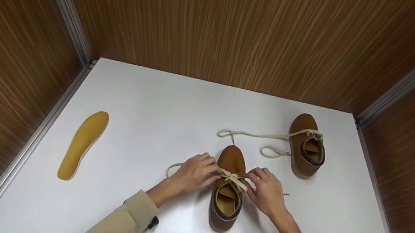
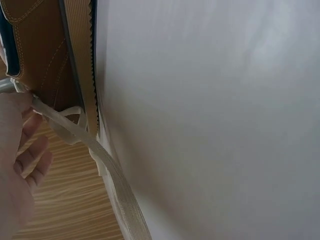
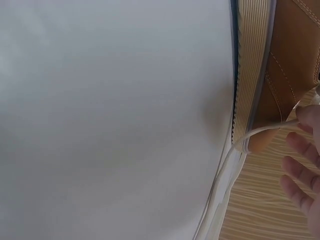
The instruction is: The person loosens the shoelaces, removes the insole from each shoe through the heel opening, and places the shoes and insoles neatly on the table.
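Observation:
A brown shoe (image 1: 232, 159) stands on the white table, toe pointing away from me. Its cream shoelace (image 1: 231, 177) crosses over the tongue in a loose bow-like gather. My left hand (image 1: 195, 173) pinches the lace at the left of the shoe, and a long flat length of lace (image 2: 107, 157) hangs from those fingers in the left wrist view. On the other side my right hand (image 1: 267, 193) pinches the lace between thumb and forefinger, with its other fingers spread in the right wrist view. A strand (image 3: 260, 130) runs down from that pinch past the sole.
A second brown shoe (image 1: 299, 158) stands at the back right, its long lace (image 1: 259, 136) trailing left toward the first shoe's toe. A yellow insole (image 1: 84, 142) lies on the left of the white table (image 1: 150, 102). Wood-grain panels (image 1: 223, 25) enclose the back and sides.

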Tool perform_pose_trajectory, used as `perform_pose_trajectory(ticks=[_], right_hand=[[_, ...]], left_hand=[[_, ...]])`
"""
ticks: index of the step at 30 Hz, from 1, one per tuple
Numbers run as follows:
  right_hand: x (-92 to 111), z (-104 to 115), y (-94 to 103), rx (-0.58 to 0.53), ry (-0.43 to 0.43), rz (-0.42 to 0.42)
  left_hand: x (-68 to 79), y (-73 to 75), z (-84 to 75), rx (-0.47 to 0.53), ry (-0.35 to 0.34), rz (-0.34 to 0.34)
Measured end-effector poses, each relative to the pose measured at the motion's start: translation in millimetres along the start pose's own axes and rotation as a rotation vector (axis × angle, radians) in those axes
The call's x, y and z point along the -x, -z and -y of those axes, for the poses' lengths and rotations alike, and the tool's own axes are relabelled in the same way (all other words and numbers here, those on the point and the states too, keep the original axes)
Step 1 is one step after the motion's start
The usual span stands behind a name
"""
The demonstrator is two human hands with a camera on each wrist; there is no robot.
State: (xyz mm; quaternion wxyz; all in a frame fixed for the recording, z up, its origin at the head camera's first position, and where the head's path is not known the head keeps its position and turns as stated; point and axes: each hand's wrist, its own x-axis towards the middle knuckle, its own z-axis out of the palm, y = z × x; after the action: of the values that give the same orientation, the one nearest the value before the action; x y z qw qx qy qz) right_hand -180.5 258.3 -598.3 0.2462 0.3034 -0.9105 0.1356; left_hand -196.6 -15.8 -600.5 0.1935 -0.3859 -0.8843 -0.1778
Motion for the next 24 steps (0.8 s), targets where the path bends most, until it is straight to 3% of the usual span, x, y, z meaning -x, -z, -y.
perform_pose_trajectory(ticks=[8, 16, 24], right_hand=[[0, -2, 0.4, -0.010, 0.026, -0.060], [-2, -3, 8.6, 0.025, 0.079, -0.121], [-5, -4, 15.7, 0.061, 0.111, -0.132]], left_hand=[[-1.4, -0.6, -2.0, 0.016, -0.007, -0.013], [-3.6, 1.3, 0.7, -0.018, -0.048, -0.083], [-8.0, 6.1, 2.6, -0.031, -0.077, -0.071]])
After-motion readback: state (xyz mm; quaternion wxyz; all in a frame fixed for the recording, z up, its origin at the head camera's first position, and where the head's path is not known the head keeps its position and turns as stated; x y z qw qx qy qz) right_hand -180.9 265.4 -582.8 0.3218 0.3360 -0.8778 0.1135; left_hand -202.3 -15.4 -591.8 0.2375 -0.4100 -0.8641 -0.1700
